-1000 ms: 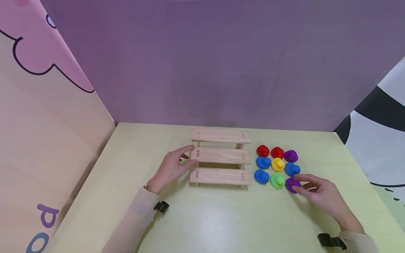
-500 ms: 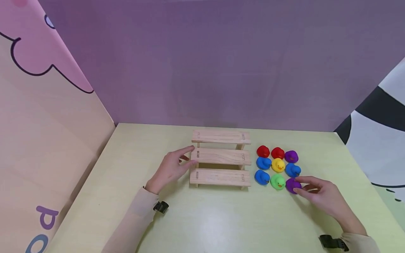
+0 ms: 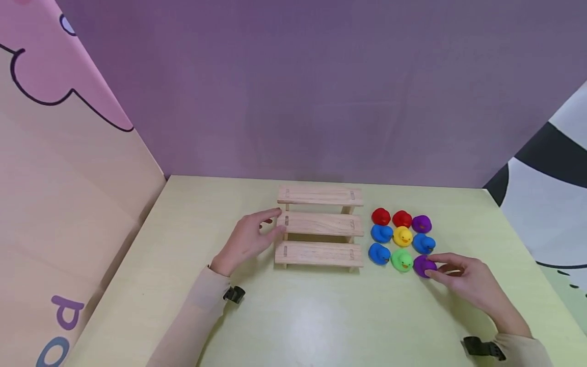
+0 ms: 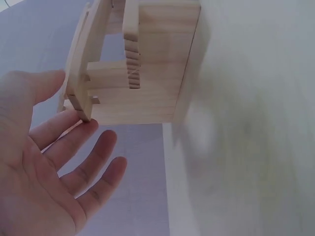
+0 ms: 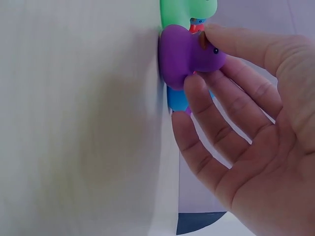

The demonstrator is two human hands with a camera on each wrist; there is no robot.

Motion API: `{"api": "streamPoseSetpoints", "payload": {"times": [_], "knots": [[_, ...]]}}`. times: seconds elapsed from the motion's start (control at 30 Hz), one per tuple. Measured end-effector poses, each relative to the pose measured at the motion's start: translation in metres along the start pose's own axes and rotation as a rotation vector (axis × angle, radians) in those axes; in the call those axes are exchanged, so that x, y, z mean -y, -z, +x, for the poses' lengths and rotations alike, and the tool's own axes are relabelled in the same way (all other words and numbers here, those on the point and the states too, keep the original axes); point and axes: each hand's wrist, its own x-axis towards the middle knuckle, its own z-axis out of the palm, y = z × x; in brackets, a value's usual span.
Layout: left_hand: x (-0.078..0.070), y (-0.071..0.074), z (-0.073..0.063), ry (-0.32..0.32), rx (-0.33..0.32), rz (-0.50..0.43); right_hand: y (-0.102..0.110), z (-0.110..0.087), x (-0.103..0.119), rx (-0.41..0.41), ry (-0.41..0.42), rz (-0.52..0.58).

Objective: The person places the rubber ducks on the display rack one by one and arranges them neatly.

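Note:
A small three-step rack of pale wood stands on the table. My left hand is at the left end of its middle step; the left wrist view shows the thumb and fingertips pinching the board's end. Right of the rack, rubber ducks sit close together in rows. My right hand holds the near-right purple duck between thumb and fingers; in the right wrist view the thumb is at the duck's head. Beside that duck are a green duck and a blue duck.
The other ducks include a yellow one, red ones, a second purple one and more blue ones. A purple partition rises behind the table, and printed panels stand at both sides.

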Motion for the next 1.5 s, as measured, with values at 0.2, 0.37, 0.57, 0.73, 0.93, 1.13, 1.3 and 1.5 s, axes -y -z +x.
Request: {"api": "streamPoseSetpoints", "payload": {"times": [0.2, 0.37, 0.57, 0.73, 0.93, 1.13, 1.3, 1.5], "knots": [[0.001, -0.006, 0.003, -0.034, -0.039, 0.019, 0.005, -0.001, 0.004, 0.013, 0.013, -0.011], [0.002, -0.008, 0.002, -0.059, -0.057, 0.002, 0.013, -0.003, 0.009, 0.009, 0.021, -0.029], [0.003, -0.009, 0.003, -0.059, -0.073, -0.019, 0.017, -0.003, 0.012, -0.014, 0.04, -0.014], [0.003, -0.01, 0.004, -0.072, -0.091, -0.013, 0.017, -0.002, 0.014, -0.001, 0.034, -0.014], [0.004, -0.011, 0.003, -0.068, -0.11, -0.017, 0.019, 0.001, 0.02, 0.007, 0.019, 0.015], [0.005, -0.016, 0.001, -0.099, -0.14, -0.036, 0.021, 0.005, 0.028, -0.011, 0.052, 0.069], [0.006, -0.018, 0.0, -0.101, -0.152, -0.045, 0.023, 0.008, 0.036, -0.017, 0.058, 0.074], [0.005, -0.017, -0.001, -0.087, -0.145, -0.026, 0.02, 0.014, 0.045, -0.016, 0.08, 0.079]]}}
